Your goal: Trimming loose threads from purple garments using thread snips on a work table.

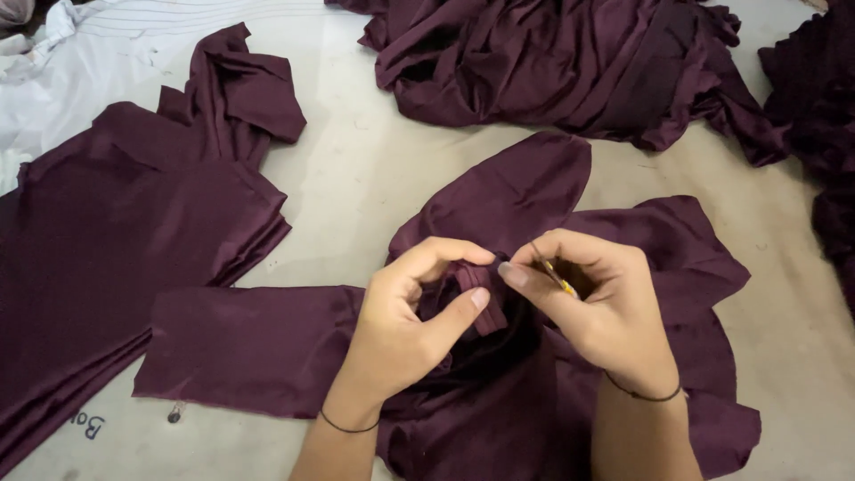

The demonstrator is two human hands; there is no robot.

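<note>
A dark maroon garment (525, 191) lies spread in front of me on a pale work surface (365, 169). My left hand (401, 330) pinches a small folded edge of this garment between thumb and forefinger. My right hand (601, 307) is right beside it, fingers closed around a small thread cutter (554, 273) with a yellow part and a thin metal tip. The cutter's tip points at the pinched fabric. Both wrists wear thin dark bands.
A stack of folded maroon pieces (116, 258) lies at the left. A crumpled heap of the same cloth (570, 62) sits at the back, more at the right edge (824, 134). White fabric (80, 62) lies at the far left corner.
</note>
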